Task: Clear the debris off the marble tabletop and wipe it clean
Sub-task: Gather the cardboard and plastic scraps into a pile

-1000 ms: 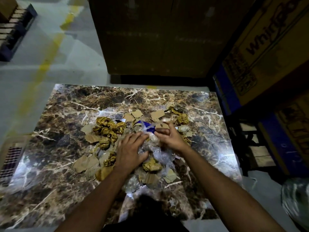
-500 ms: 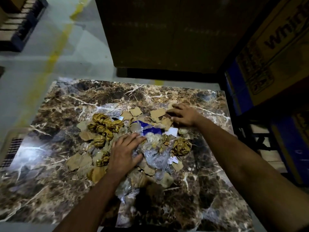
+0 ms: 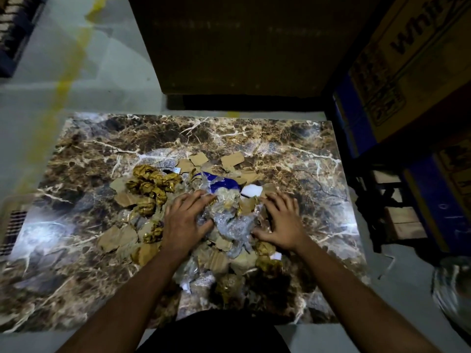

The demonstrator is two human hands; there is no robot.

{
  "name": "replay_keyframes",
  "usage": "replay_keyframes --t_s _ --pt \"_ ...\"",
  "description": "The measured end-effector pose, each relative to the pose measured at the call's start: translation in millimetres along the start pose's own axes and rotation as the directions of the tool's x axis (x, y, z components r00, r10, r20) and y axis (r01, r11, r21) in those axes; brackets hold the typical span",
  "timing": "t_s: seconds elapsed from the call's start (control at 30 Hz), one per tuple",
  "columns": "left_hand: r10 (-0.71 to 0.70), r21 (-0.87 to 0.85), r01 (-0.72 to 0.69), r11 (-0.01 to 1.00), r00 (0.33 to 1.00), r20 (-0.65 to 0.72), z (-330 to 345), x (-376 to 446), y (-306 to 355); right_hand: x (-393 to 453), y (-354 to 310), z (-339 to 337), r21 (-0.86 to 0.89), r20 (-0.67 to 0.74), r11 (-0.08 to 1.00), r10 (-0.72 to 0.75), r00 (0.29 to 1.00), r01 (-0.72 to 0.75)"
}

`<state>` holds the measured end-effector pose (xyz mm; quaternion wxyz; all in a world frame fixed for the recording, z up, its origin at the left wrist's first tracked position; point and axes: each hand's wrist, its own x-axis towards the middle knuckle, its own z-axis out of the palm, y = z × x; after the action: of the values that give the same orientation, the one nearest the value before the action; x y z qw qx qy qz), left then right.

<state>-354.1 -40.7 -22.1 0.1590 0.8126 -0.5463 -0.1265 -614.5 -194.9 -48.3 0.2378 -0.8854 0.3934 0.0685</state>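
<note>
A brown marble tabletop (image 3: 293, 154) carries a pile of debris in its middle: torn cardboard scraps (image 3: 230, 159), crumpled gold foil balls (image 3: 150, 183), clear plastic wrap (image 3: 230, 220), a blue plastic piece (image 3: 224, 184) and a white scrap (image 3: 252, 191). My left hand (image 3: 184, 220) lies palm down on the pile's left part, fingers spread. My right hand (image 3: 283, 224) lies palm down on its right part, fingers spread. Both press on the debris; neither is closed around any piece.
A big dark cardboard box (image 3: 242, 44) stands just behind the table. Printed cartons (image 3: 413, 62) and a blue rack (image 3: 430, 189) line the right side. A clear plastic bag (image 3: 453, 289) sits on the floor at the lower right. A yellow floor line (image 3: 66, 77) runs at the left.
My right hand has come back from the far right scraps and dragged debris toward the pile's near right side. My left hand stayed on the pile. The view shifted slightly.
</note>
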Motion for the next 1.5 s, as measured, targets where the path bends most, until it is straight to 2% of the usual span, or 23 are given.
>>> replay_keyframes --t_s 0.17,0.3,0.43,0.6,0.7,0.77,0.83,0.97,1.07,1.17,1.3,1.37,1.43,1.5 --pt "-0.008 -0.014 0.008 1.0 1.0 -0.013 -1.0 -1.6 4.0 -19.9 -12.4 25.0 0.041 -0.251 0.995 0.1 0.963 -0.092" --pt "-0.002 -0.023 0.001 1.0 1.0 -0.014 -1.3 -1.8 3.1 -19.4 -6.3 14.6 0.243 -0.201 0.966 0.141 0.969 -0.09" --pt "0.023 -0.027 -0.024 0.999 0.999 -0.033 -2.6 -2.0 2.7 -39.6 -2.8 -4.4 0.373 -0.251 0.926 0.162 0.954 -0.06" --pt "0.027 -0.033 -0.028 0.999 0.999 -0.033 -5.1 -2.5 2.7 -123.9 -8.3 10.9 0.345 -0.34 0.935 0.201 0.919 -0.077" --pt "0.025 -0.032 -0.026 0.999 0.999 -0.032 -3.7 -2.2 0.7 -184.5 -27.8 57.5 0.177 -0.349 0.983 0.111 0.93 -0.051" --pt "0.027 -0.028 -0.027 0.999 0.999 -0.029 -2.3 -1.8 -0.3 -197.2 -39.0 89.2 0.114 -0.296 0.988 0.135 0.946 -0.105" --pt "0.034 -0.024 -0.034 0.999 0.999 -0.021 -1.6 -1.6 -1.4 -182.5 -46.3 103.2 0.098 -0.275 0.976 0.213 0.937 -0.193" --pt "0.024 -0.04 -0.025 0.999 1.0 -0.016 -2.1 -3.7 -0.1 -133.2 -44.5 78.3 0.16 -0.234 0.936 0.346 0.909 -0.314" --pt "0.028 -0.048 -0.03 0.998 0.999 -0.026 -3.2 -4.7 -1.5 -109.5 -24.8 53.0 0.128 -0.23 0.961 0.268 0.936 -0.244" --pt "0.028 -0.043 -0.029 0.999 0.999 -0.026 -2.4 -3.7 -2.7 -85.2 -5.7 23.2 0.082 -0.161 0.985 0.164 0.973 -0.152" --pt "0.02 -0.038 -0.022 0.999 0.999 -0.036 -1.9 -3.6 0.4 -46.1 1.7 0.9 0.084 -0.065 0.992 0.104 0.992 -0.098" --pt "0.028 -0.039 -0.029 0.999 0.999 -0.035 -2.2 -3.4 0.0 -32.7 -0.4 4.3 0.05 -0.078 0.992 0.116 0.99 -0.112" --pt "0.034 -0.035 -0.035 0.999 0.999 -0.027 -1.4 -2.6 -1.4 -28.6 -2.7 11.4 0.037 -0.149 0.985 0.169 0.974 -0.165" --pt "0.03 -0.034 -0.031 0.999 0.999 -0.026 -1.4 -2.5 -1.6 -31.2 -7.5 19.9 0.112 -0.231 0.975 0.213 0.949 -0.192"
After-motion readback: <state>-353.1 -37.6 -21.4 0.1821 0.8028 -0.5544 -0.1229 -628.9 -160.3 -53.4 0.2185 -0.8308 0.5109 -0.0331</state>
